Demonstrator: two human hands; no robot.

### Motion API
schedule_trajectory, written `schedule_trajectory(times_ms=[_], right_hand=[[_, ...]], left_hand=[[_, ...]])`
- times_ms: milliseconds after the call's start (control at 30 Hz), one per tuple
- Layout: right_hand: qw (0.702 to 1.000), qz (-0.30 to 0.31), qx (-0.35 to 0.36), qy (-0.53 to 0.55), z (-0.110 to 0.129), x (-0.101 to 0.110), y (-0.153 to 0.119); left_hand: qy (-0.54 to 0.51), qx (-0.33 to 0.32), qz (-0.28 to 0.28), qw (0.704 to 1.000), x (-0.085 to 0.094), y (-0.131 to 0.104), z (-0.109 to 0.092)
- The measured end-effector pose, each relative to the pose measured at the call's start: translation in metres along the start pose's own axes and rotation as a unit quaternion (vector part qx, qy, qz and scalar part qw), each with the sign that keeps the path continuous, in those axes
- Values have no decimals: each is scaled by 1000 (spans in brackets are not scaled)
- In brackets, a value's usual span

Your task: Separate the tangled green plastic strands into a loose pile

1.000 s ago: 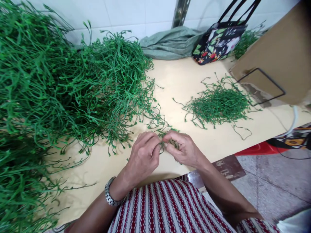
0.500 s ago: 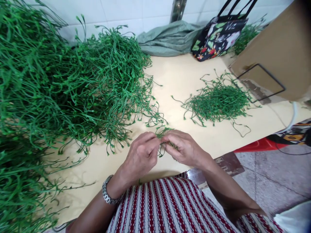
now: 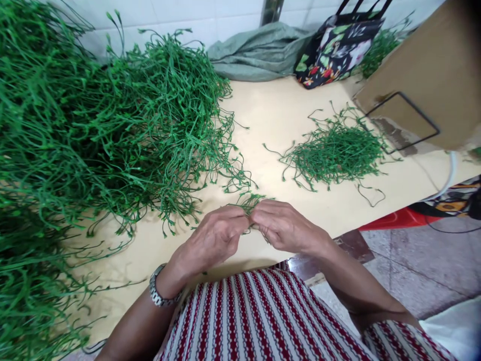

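My left hand [image 3: 218, 231] and my right hand [image 3: 281, 225] meet fingertip to fingertip over the front of the table, both closed in a pinch. A few thin green stems [image 3: 248, 201] with small bud-like tips stick out behind and between the fingers. Exactly how each hand grips them is hidden by the knuckles. To the left a large heap of the same green stems [image 3: 150, 125] spreads over the table and up against the wall. A smaller pile of stems [image 3: 338, 153] lies to the right, beyond my right hand.
At the back of the table [image 3: 255, 115] lie a grey-green sack [image 3: 259, 52] and a black floral bag [image 3: 334, 52]. A cardboard box [image 3: 424, 75] and a black wire frame [image 3: 421, 116] stand at the right. Something red [image 3: 398, 219] shows below the table edge.
My fingers have closed in more tightly around the stems, the right hand's knuckles now rolled over. The whole view has shifted slightly; the heap and pile look the same.
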State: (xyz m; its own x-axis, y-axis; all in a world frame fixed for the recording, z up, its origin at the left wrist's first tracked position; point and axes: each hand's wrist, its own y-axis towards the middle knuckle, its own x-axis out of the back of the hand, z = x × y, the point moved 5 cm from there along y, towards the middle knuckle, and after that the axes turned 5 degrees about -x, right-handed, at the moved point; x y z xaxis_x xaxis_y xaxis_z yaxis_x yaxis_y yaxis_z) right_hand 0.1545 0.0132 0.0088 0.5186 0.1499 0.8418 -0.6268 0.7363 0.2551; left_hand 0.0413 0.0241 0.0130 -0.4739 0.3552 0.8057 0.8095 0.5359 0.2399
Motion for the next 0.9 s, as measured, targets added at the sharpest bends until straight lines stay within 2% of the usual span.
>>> schedule_trajectory(times_ms=[100, 200, 267, 333, 400, 467, 567, 733, 900], right_hand=[[997, 69, 34, 32, -2, 0, 3], [989, 128, 40, 66, -7, 1, 4], [990, 95, -2, 103, -13, 7, 5], [984, 17, -69, 165, -20, 13, 5], [964, -46, -123, 231, -22, 14, 3], [947, -73, -153, 272, -19, 7, 2], [934, -80, -170, 305, -12, -8, 3], [913, -120, -189, 342, -11, -20, 2], [880, -101, -237, 398, -14, -24, -1]], left_hand=[[7, -40, 48, 998, 0, 0, -2], [-44, -30, 67, 996, 1, -1, 1], [-90, -1, 33, 995, 4, -2, 5], [-127, 28, -37, 991, 10, -4, 9], [-164, 43, -106, 980, 14, -5, 11], [-195, 53, -153, 967, 15, -6, 14], [-196, 67, -211, 955, 15, -7, 15], [-172, 77, -247, 950, 13, -8, 11], [-139, 65, -240, 958, 13, -7, 6]])
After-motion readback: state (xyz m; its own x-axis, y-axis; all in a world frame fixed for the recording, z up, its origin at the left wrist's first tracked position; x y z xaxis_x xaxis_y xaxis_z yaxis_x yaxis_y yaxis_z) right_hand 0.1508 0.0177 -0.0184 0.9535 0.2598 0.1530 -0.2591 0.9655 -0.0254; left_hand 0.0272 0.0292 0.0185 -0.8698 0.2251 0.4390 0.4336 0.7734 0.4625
